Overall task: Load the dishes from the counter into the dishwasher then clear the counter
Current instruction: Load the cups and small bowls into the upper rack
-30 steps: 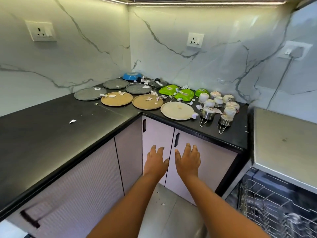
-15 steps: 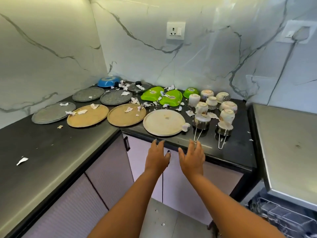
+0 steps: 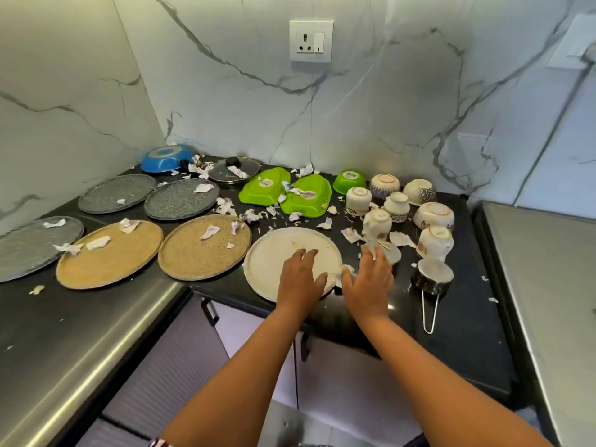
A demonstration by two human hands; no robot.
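My left hand (image 3: 301,279) hovers with straight fingers over the near right part of a cream plate (image 3: 277,256) on the black counter (image 3: 464,330). My right hand (image 3: 367,283) is spread open just right of that plate, above a scrap of paper (image 3: 346,272); it hides a steel pot. Two tan plates (image 3: 109,253) (image 3: 203,250) and three grey plates (image 3: 116,193) (image 3: 180,198) (image 3: 29,245) lie to the left. Upturned white cups (image 3: 435,241) and bowls (image 3: 433,214) stand to the right.
Two green dishes (image 3: 263,187) (image 3: 306,195), a green bowl (image 3: 350,180), a blue pan (image 3: 166,158) and a glass lid (image 3: 233,169) sit at the back. A steel pot with a wire handle (image 3: 432,280) is near the front. Torn paper litters everything. A steel surface (image 3: 548,285) lies to the right.
I have come closer to the counter. Both hands rose from in front of the cabinet doors to over the cream plate and the counter's front edge.
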